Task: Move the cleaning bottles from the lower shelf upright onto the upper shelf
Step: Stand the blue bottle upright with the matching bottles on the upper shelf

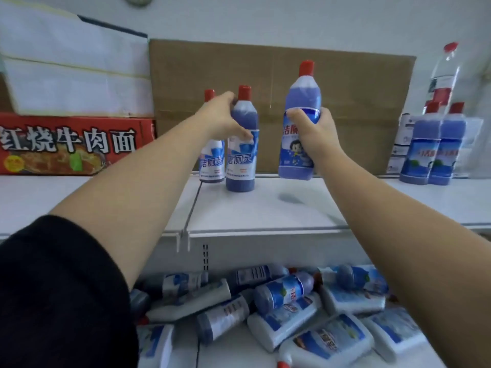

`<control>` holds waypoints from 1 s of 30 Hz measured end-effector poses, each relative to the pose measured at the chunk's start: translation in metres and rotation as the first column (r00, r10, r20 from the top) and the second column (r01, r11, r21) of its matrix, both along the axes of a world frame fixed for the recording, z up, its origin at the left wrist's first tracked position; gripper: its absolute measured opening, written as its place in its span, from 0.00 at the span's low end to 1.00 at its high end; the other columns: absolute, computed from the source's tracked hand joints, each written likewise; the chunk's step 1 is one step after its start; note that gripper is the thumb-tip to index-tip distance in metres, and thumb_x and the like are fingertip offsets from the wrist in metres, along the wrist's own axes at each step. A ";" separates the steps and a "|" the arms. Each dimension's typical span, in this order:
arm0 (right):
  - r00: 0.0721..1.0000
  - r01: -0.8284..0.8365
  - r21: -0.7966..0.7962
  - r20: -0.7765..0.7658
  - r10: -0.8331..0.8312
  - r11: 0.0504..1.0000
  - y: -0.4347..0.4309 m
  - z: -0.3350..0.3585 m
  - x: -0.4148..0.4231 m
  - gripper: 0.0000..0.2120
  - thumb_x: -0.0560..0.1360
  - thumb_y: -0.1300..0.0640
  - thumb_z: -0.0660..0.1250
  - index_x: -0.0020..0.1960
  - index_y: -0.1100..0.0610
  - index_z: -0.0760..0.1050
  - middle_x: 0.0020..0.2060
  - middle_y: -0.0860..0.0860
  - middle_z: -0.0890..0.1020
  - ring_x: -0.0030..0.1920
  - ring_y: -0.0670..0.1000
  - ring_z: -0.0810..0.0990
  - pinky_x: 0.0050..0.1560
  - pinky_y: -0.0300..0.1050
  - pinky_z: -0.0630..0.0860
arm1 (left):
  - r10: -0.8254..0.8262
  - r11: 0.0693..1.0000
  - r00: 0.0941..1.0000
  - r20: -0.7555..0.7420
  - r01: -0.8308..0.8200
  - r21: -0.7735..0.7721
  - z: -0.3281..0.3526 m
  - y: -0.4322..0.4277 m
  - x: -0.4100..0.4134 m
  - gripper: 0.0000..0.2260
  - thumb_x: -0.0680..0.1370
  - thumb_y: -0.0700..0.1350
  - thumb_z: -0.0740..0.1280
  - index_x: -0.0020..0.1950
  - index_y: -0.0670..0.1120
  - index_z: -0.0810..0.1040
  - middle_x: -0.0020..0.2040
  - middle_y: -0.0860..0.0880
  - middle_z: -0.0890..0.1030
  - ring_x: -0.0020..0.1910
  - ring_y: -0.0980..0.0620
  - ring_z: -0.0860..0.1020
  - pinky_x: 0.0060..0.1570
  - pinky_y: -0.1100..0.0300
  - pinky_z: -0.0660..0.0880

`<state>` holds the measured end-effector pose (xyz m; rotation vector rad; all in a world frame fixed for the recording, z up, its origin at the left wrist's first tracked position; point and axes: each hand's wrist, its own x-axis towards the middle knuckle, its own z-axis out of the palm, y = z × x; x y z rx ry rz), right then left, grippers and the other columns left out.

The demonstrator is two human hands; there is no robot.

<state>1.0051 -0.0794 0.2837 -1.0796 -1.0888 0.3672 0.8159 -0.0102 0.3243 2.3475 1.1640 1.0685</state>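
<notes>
Head view, centre frame: the left hand point(221, 115) curls its fingers round a blue bottle point(240, 166) standing on the upper shelf point(265, 213). The right hand point(314, 131) grips a second bottle point(303, 94) just above the shelf. Placing seems under way. Next, that one needs lowering flat and releasing. A heap of bottles point(284, 290) waits at the bottom.

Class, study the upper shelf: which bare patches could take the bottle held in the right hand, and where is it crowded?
Bare upper shelf lies between the bottle in the left hand and the two blue bottles at right, before the cardboard; also before the red carton. The bottle heap on the lower shelf is crowded.
</notes>
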 end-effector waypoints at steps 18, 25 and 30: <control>0.993 -0.114 -0.061 -0.001 0.114 0.992 -0.001 -0.006 0.028 0.22 0.73 0.52 0.73 0.62 0.56 0.69 0.51 0.57 0.82 0.44 0.53 0.85 0.43 0.48 0.84 | 0.294 0.951 0.953 -0.071 -0.285 0.116 -0.007 0.024 0.027 0.26 0.71 0.50 0.77 0.65 0.48 0.73 0.61 0.48 0.77 0.60 0.44 0.77 0.61 0.46 0.77; 0.996 -0.078 -0.084 0.026 0.081 0.993 -0.009 -0.015 0.021 0.21 0.74 0.51 0.73 0.62 0.56 0.69 0.49 0.54 0.81 0.44 0.51 0.84 0.42 0.44 0.82 | 0.314 0.942 0.949 0.028 -0.315 0.117 -0.020 0.024 0.032 0.23 0.73 0.47 0.75 0.64 0.47 0.72 0.61 0.47 0.77 0.59 0.45 0.77 0.58 0.48 0.77; 0.998 -0.034 -0.100 0.044 0.039 0.994 -0.017 -0.020 0.019 0.21 0.74 0.50 0.72 0.62 0.55 0.69 0.50 0.53 0.81 0.46 0.51 0.84 0.44 0.45 0.83 | 0.378 0.919 0.926 -0.012 -0.373 0.129 -0.042 0.010 0.032 0.19 0.77 0.40 0.67 0.67 0.44 0.68 0.63 0.44 0.74 0.57 0.40 0.78 0.55 0.43 0.77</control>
